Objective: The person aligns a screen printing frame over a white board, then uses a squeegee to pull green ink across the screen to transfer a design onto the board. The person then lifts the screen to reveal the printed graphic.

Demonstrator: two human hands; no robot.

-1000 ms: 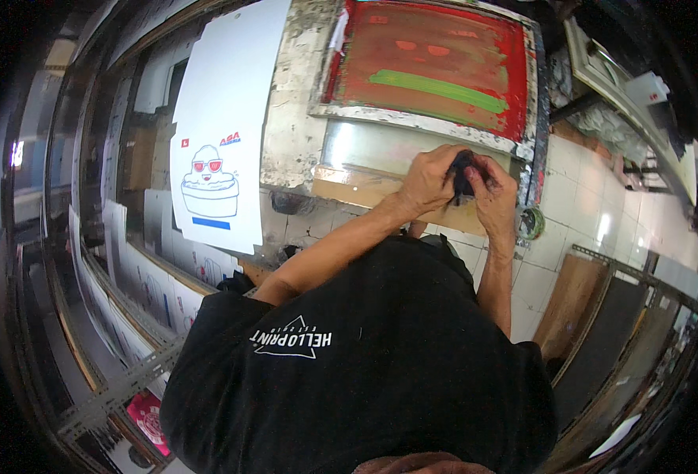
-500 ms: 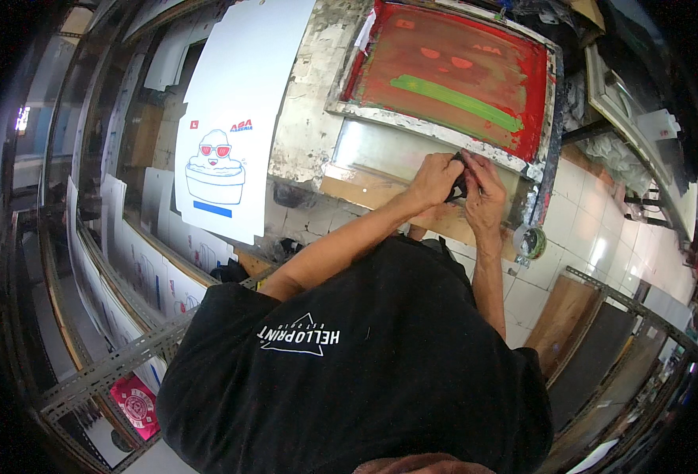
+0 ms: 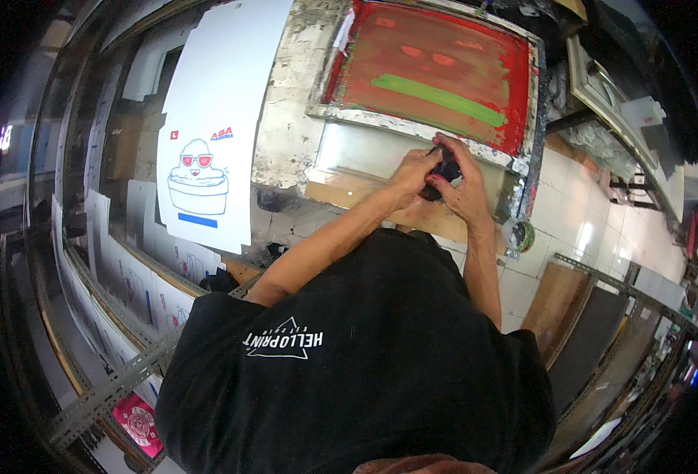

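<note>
Now, step: both hands are working a small dark object [image 3: 444, 172] at the near rail of the screen frame [image 3: 412, 125].
Left hand [image 3: 410, 171]: pinching it.
Right hand [image 3: 461, 186]: wrapping it.
Next: likely needing a firm hold.
Beside: printed sheet [image 3: 207, 134] lying left.

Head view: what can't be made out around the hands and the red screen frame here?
- Dark object: mostly wrapped by the left hand and right hand; its kind cannot be told.
- Red screen frame: top edge cut off by the picture's rim.
- White printed sheet: small print too small to make out; top cropped.
- Table edge below the hands: partly hidden by the person's forearms and black shirt.
</note>
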